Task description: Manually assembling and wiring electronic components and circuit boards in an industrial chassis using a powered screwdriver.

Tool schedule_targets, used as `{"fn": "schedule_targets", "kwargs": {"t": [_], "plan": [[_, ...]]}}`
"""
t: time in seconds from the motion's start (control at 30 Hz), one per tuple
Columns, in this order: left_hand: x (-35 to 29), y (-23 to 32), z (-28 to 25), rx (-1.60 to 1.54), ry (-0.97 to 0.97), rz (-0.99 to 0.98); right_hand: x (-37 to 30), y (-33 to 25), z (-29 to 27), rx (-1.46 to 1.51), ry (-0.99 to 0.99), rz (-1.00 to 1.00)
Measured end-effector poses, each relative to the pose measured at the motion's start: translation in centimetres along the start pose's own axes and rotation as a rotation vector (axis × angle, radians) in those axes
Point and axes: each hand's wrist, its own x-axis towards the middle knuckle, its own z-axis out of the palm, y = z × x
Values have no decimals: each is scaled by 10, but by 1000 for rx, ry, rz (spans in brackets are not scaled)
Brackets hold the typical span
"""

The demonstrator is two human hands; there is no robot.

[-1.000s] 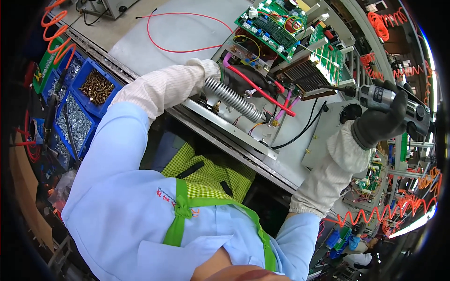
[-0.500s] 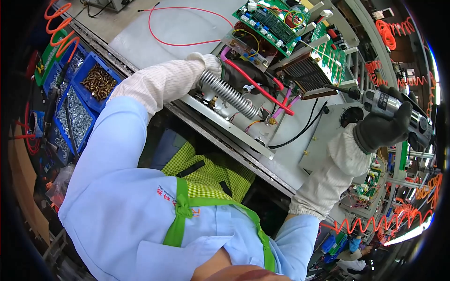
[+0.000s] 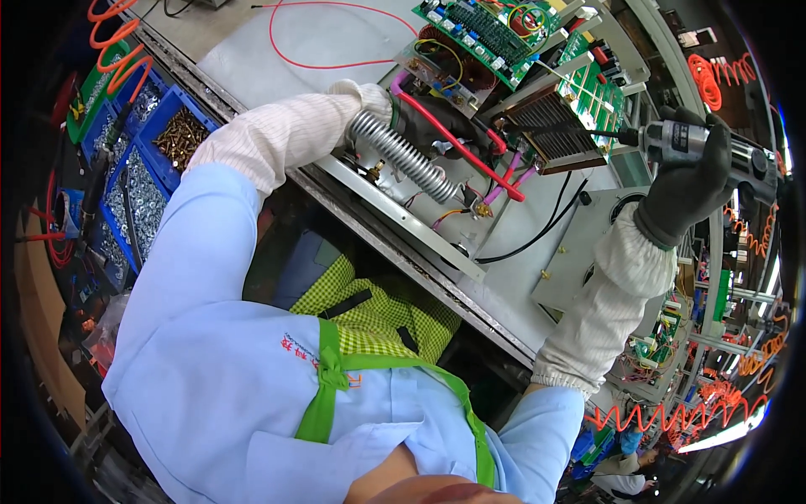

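My left hand (image 3: 438,126), in a dark glove and a white sleeve cover, reaches into an open metal chassis (image 3: 395,214). It lies beside a grey coiled resistor (image 3: 403,160) and under a thick red cable (image 3: 460,149); its fingers are partly hidden. My right hand (image 3: 684,185), also in a dark glove, grips an electric screwdriver (image 3: 676,139) held level. The bit points left at a small green board (image 3: 596,92) above a finned heat sink (image 3: 546,126). A large green circuit board (image 3: 495,34) stands at the back of the chassis.
Blue bins of screws (image 3: 180,139) line the bench's left edge, with an orange coiled hose (image 3: 117,42) above them. A thin red wire (image 3: 319,63) loops over the grey mat. A grey panel (image 3: 571,252) lies right of the chassis. More orange coils (image 3: 672,412) hang at lower right.
My right hand has lifted the screwdriver a little and brought its bit toward the small green board. My left hand has stayed inside the chassis.
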Motion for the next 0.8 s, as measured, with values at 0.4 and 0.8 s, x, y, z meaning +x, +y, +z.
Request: {"fn": "schedule_targets", "kwargs": {"t": [0.4,0.8], "plan": [[-8,-16,-6,-36,39,25,12,5,30,-133,-12,-72],[-5,-11,-8,-33,78,44,8,-1,32,-31,34,68]]}}
